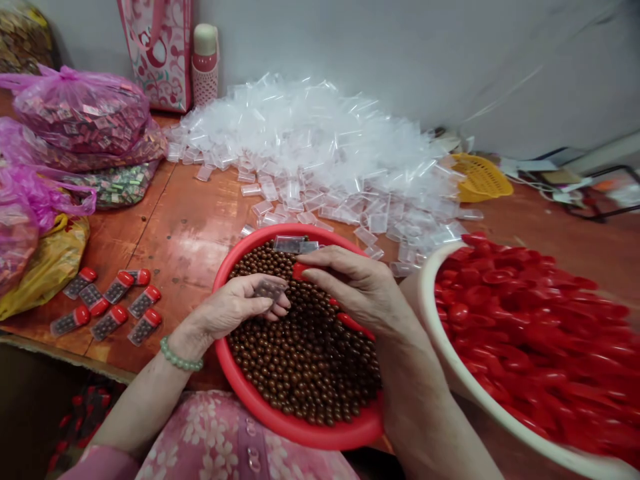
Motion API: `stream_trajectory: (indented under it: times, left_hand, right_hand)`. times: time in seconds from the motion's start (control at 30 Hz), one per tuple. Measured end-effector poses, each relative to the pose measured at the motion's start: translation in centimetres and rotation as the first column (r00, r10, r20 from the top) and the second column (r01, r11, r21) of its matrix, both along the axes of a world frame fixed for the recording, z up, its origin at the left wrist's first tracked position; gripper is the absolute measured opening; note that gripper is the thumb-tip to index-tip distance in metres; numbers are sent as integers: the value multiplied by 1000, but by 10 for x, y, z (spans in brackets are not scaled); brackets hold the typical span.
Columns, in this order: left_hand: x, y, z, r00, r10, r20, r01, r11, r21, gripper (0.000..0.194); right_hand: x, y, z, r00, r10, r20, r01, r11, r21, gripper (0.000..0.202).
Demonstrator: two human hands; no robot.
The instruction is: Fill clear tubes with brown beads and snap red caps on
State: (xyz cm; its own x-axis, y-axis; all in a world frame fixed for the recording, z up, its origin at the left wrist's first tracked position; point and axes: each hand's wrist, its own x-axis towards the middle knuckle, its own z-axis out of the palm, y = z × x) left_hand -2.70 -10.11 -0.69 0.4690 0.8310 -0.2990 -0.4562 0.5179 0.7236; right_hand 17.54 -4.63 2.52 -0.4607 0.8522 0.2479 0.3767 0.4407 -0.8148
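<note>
My left hand point(245, 303), with a green bead bracelet at the wrist, holds a small clear case point(270, 291) filled with brown balls. Pinched in my right hand point(345, 283) is a red cap point(299, 271), just right of that case. Both hands are over a red basin point(300, 437) of brown balls point(300, 373). Clear cases point(289, 244) lie at the basin's far side, and a few red caps point(354, 324) rest on the balls beside my right wrist.
Several filled, red-capped cases point(118, 288) lie on the table at left, near plastic bags point(85, 113). Loose clear cases point(320, 140) are heaped behind the basin. A white-rimmed tub point(431, 293) of red caps stands at right, a yellow basket point(480, 179) beyond it.
</note>
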Motion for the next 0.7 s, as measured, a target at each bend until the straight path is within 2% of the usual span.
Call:
stream_trajectory:
  times: [0.1, 0.2, 0.27, 0.4, 0.6, 0.7]
  left_hand:
    - [0, 1, -1, 1000, -13, -12, 13, 1000, 24, 36]
    - [0, 1, -3, 1000, -15, -9, 16, 999, 39, 32]
    - [0, 0, -3, 1000, -7, -7, 7, 999, 35, 34]
    - [0, 0, -3, 999, 35, 13, -36, 999, 28, 41]
    - [0, 0, -3, 999, 19, 43, -20, 1000, 14, 43]
    - [0, -1, -4, 999, 18, 40, -18, 1000, 20, 42]
  right_hand:
    - [-11, -3, 2, 999, 35, -39, -35, 999, 6, 15]
    - [-16, -5, 3, 995, 98, -3, -98, 995, 21, 15]
    - [-14, -6, 3, 995, 97, 17, -98, 995, 21, 16]
    - [-9, -6, 0, 1000, 7, -22, -7, 1000, -11, 15]
    - [-17, -12, -8, 967, -122, -222, 91, 985, -146, 20]
    - [-26, -17, -9, 961, -134, -242, 122, 991, -63, 20]
